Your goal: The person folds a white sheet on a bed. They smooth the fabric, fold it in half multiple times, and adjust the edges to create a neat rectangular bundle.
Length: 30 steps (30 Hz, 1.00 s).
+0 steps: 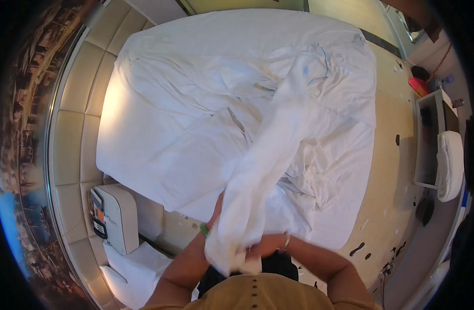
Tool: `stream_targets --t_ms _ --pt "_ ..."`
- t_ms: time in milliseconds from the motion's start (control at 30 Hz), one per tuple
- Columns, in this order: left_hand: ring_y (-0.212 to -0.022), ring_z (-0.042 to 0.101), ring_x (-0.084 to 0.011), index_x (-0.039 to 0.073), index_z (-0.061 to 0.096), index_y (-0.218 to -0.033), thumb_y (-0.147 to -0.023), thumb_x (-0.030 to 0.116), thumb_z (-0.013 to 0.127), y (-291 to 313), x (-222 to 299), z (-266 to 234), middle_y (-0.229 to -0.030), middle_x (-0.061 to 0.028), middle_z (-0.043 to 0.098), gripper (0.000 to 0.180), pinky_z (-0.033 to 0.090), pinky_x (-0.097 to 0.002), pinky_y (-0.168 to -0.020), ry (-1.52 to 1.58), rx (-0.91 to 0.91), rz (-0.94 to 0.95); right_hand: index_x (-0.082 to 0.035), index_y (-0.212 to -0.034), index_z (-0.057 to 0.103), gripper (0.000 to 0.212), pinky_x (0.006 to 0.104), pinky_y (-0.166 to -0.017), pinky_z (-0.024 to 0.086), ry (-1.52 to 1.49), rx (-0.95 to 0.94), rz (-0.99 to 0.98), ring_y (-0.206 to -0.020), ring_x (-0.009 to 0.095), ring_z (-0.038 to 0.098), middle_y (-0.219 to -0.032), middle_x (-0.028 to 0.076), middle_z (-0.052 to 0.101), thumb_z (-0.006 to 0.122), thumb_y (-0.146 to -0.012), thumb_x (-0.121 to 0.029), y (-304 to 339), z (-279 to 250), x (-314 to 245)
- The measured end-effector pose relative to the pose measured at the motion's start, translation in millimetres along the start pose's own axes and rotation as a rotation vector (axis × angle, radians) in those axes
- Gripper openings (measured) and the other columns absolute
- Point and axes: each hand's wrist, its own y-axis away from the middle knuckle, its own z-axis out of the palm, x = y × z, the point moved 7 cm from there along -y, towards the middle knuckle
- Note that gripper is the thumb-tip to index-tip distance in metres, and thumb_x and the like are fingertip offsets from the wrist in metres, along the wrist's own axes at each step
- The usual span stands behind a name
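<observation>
A long, bunched length of white bed sheet point(262, 160) runs from the far right of the bed toward my body. Its near end is lifted in front of my waist. My left hand point(216, 207), with a green band at the wrist, is at the sheet's left side, holding it; the cloth covers most of its fingers. Closed on the near end is my right hand point(265, 246), slightly blurred, with a bracelet at the wrist. Beneath lies more rumpled white linen on the bed point(144, 124). A blue-edged stretch of linen point(323, 64) lies at the far right.
A padded cream headboard point(71, 132) lines the left wall. Beside the bed's near left corner stands a white cabinet point(122, 219), with white linen point(136, 268) near it. At right are a white shelf unit point(425, 139), a folded white bundle point(450, 165) and dark patches on the floor point(356, 249).
</observation>
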Motion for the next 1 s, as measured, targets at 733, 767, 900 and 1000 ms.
stream_targets --t_ms 733,767,900,1000 --pt "-0.108 0.050 -0.0157 0.000 0.050 -0.125 -0.101 0.041 0.029 122 -36 19 -0.120 -0.0056 0.056 0.051 0.037 -0.0308 -0.096 -0.630 -0.408 -0.090 -0.001 -0.126 0.049 0.057 0.0374 -0.092 0.046 -0.866 0.975 -0.610 -0.108 0.025 0.056 -0.119 0.014 0.057 0.050 -0.092 -0.046 77 -25 -113" --pt "-0.116 0.047 -0.0179 0.000 0.043 -0.131 -0.101 0.042 0.025 123 -32 14 -0.127 -0.0059 0.052 0.055 0.034 -0.0321 -0.102 -0.411 -0.376 -0.075 -0.001 -0.126 0.048 0.055 0.0345 -0.091 0.047 -0.831 1.000 -0.546 -0.105 0.022 0.057 -0.118 0.011 0.058 0.052 -0.091 -0.044 63 -7 -113" --pt "-0.122 0.043 -0.0191 -0.002 0.037 -0.136 -0.101 0.032 0.032 135 25 -3 -0.133 -0.0076 0.047 0.049 0.032 -0.0336 -0.104 -0.462 -0.391 0.212 -0.001 -0.126 0.049 0.052 0.0313 -0.090 0.046 -0.224 0.935 -0.268 -0.104 0.018 0.057 -0.119 0.008 0.057 0.058 -0.090 -0.038 17 62 -129" --pt "-0.116 0.048 -0.0197 -0.001 0.046 -0.129 -0.099 0.024 0.039 161 75 13 -0.127 -0.0086 0.052 0.040 0.036 -0.0337 -0.100 -1.022 -0.243 0.586 0.000 -0.124 0.051 0.048 0.0291 -0.088 0.046 -0.317 0.903 -0.427 -0.101 0.016 0.057 -0.115 0.006 0.059 0.061 -0.089 -0.032 8 74 -141"
